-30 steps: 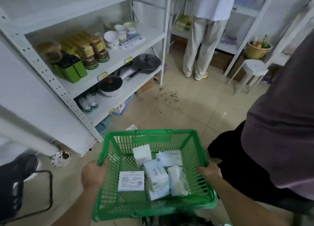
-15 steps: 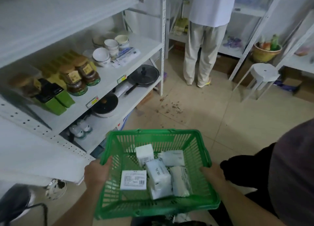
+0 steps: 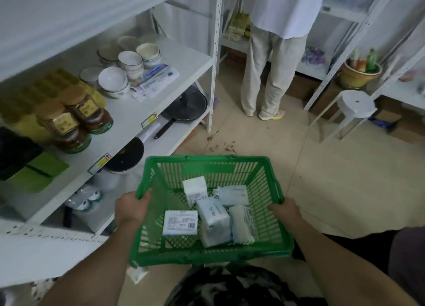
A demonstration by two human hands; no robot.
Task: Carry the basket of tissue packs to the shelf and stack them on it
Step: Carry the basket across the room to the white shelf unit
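I hold a green plastic basket (image 3: 207,163) in front of me, level, over the tiled floor. My left hand (image 3: 131,208) grips its left rim and my right hand (image 3: 285,210) grips its right rim. Inside lie several white tissue packs (image 3: 213,218), loosely piled; one flat pack (image 3: 180,223) lies label-up at the left. The white metal shelf unit (image 3: 161,98) stands to my left, close to the basket's left side.
The shelf holds jars (image 3: 76,119), white bowls (image 3: 115,79), green boxes and, lower down, black pans (image 3: 184,106). A person (image 3: 273,64) in light trousers stands ahead at another shelf. A white stool (image 3: 354,103) and a yellow pot (image 3: 358,75) are at the right. Someone in dark clothes (image 3: 404,259) is close at my right.
I have moved forward along the shelf with the basket; jars and bowls now sit nearer and lower-left. The dark-clothed person at the right has dropped toward the frame's corner. My grip is unchanged.
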